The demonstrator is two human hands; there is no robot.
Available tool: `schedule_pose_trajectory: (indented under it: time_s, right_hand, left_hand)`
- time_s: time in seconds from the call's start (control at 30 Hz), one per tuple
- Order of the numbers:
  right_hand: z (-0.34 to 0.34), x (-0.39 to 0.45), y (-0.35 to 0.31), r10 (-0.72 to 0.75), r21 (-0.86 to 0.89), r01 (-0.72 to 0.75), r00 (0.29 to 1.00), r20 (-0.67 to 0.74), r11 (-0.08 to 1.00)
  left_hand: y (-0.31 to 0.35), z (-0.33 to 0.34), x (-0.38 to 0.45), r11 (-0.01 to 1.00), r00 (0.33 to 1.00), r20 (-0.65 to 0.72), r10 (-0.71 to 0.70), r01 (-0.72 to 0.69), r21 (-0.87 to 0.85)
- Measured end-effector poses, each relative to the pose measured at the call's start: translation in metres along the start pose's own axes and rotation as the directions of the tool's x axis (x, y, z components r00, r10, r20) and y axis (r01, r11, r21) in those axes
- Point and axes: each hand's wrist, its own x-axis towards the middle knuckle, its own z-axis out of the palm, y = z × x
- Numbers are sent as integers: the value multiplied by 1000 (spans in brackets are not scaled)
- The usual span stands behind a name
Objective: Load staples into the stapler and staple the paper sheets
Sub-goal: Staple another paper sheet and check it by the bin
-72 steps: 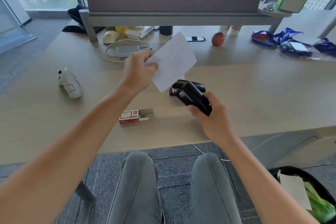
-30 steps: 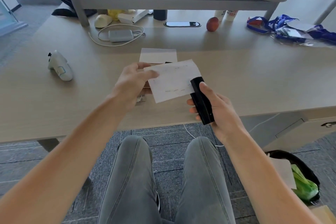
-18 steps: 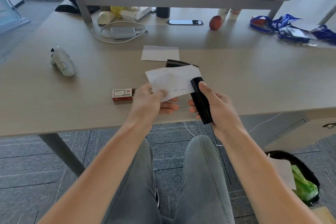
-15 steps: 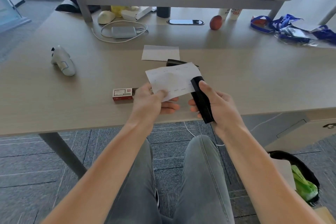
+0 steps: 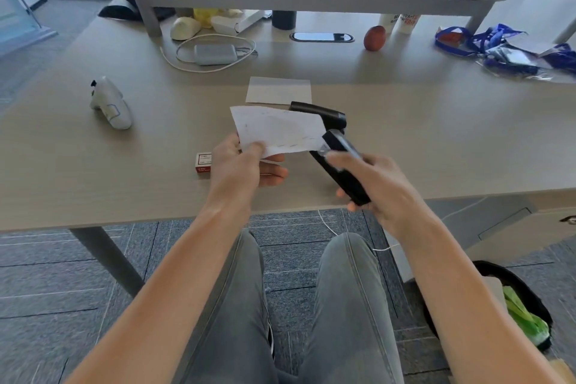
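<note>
Holding the stapler [image 5: 341, 170] in your right hand [image 5: 381, 190], you have the fingers curled round its black body and the thumb lying along the top. Its nose points up and away from you, toward the paper [image 5: 279, 131], and its top arm looks slightly raised from the base — motion blur there, so I cannot tell how far. Your left hand [image 5: 240, 170] pinches the paper at its lower left edge, thumb on top, fingers curled beneath. The sheet's right corner sits at the stapler's mouth; whether it is between the two arms I cannot tell.

Both hands hover above the near edge of the desk [image 5: 436, 140], over your knees.

On the desk:
- staple box [image 5: 203, 162], red and white, just left of your left hand, partly hidden by it
- second black stapler-like tool [image 5: 321, 114] behind the held paper
- another white sheet [image 5: 278, 90] lying flat beyond that
- white controller [image 5: 110, 104] well off to the left
- grey power bank [image 5: 215, 54] with a white cable looped round it — far side
- reddish egg-shaped thing [image 5: 375, 38] at the back

Bin [image 5: 514, 305] with green waste on the floor at right.
</note>
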Motion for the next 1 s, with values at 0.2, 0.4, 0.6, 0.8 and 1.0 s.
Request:
schedule_pose_trajectory:
  time_s: [0.2, 0.4, 0.6, 0.8, 1.0]
  right_hand:
    - [4, 20, -4, -362, -661, 249, 931, -38, 708]
    - [7, 45, -5, -394, -752, 310, 916, 72, 582]
    - [9, 41, -9, -719, -560, 604, 695, 22, 567]
    - [3, 32, -15, -749, -268, 731, 661, 50, 628]
    - [-5, 23, -25, -542, -37, 541, 835, -96, 840]
  left_hand:
    - [8, -12, 11, 998, 995, -89, 50, -54, -43]
    - [19, -24, 15, 991, 995, -97, 38, -50, -121]
    - [24, -25, 13, 985, 1000, -21, 1, -4, -173]
    - [24, -16, 10, 979, 1000, 24, -17, 21, -202]
    - [27, -9, 1, 982, 992, 113, 52, -30, -184]
